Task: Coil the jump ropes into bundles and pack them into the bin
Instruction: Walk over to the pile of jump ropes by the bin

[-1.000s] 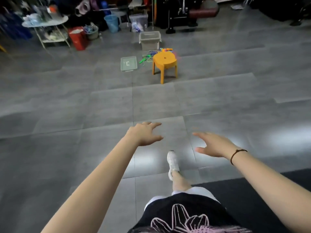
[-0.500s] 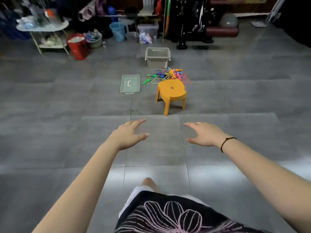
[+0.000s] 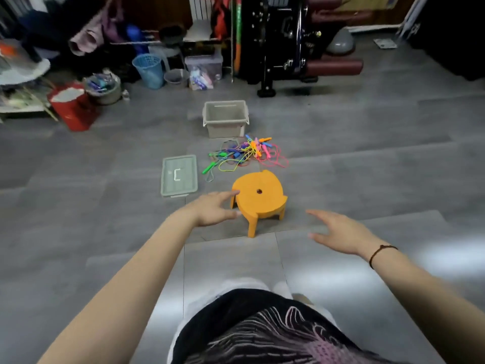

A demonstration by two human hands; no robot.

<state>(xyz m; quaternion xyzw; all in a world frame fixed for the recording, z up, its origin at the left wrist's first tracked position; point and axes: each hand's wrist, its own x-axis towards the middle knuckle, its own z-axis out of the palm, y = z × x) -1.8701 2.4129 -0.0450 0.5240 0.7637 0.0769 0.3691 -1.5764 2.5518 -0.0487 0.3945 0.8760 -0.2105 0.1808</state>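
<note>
We have walked up to the stool (image 3: 258, 195): left hand (image 3: 212, 211) and right hand (image 3: 338, 232) flank it, spread and empty. The jump ropes (image 3: 246, 153) lie tangled just beyond it, the bin (image 3: 225, 118) farther beyond; coiling can soon start

Stool (image 3: 258, 195) stands between hands and jump ropes (image 3: 246, 153).

A thin dark cord bracelet (image 3: 380, 252) circles the wrist just behind the right hand (image 3: 341, 233); both forearms are bare, the left hand (image 3: 212, 210) unadorned. Far back from the fingertips, a black top (image 3: 262, 334) bears pink line-drawn petals, with white cloth (image 3: 236, 285) edging it.
</note>
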